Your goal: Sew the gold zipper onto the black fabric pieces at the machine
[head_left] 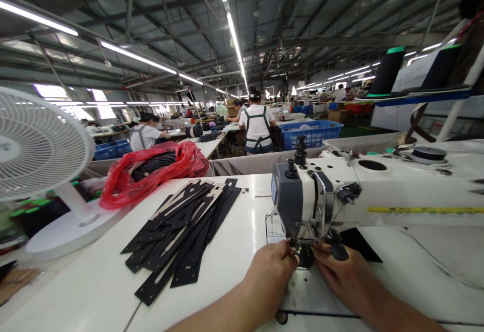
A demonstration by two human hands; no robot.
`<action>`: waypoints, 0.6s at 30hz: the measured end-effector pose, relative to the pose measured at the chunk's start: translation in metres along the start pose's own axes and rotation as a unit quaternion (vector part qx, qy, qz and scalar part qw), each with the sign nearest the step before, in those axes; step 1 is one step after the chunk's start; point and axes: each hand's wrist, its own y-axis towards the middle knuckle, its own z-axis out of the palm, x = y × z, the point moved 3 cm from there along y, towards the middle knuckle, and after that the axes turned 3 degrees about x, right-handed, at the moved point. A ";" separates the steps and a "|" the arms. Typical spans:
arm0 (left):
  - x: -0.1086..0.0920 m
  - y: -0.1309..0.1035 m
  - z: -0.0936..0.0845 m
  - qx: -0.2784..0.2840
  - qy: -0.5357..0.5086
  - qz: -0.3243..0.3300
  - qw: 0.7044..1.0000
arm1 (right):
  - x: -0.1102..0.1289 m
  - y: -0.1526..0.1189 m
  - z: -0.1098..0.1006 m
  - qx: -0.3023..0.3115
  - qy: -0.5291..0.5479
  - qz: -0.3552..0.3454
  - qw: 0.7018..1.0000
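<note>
Both of my hands are at the needle area of a white sewing machine (378, 191). My left hand (270, 269) has its fingertips pinched at the presser foot; whatever it holds is too small to make out. My right hand (342, 271) rests on the other side of the foot, fingers curled beside a dark knob, over a black piece (363, 244) lying under the machine arm. A pile of several long black punched strips (181, 226) lies to the left on the white table (94, 281).
A white desk fan (38, 155) stands at far left, a red plastic bag (151, 171) with dark material behind the strips. Black thread cones (387, 70) sit on a stand at upper right. Other people work at tables beyond, near a blue crate (313, 133).
</note>
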 end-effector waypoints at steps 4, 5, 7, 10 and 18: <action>-0.001 0.000 -0.003 0.001 -0.001 -0.006 1.000 | 0.001 0.001 -0.001 -0.004 0.003 -0.003 1.000; -0.001 0.000 -0.003 0.002 0.000 -0.005 1.000 | 0.001 0.001 0.000 -0.004 0.001 -0.004 1.000; -0.001 0.001 -0.004 0.004 0.003 0.000 1.000 | 0.000 0.000 0.000 -0.006 -0.003 -0.005 1.000; -0.002 0.000 -0.003 0.001 0.007 0.004 1.000 | -0.002 -0.002 0.001 -0.004 -0.006 0.002 1.000; 0.001 -0.001 0.004 -0.007 0.009 0.001 1.000 | -0.006 -0.003 0.004 0.003 0.024 0.004 1.000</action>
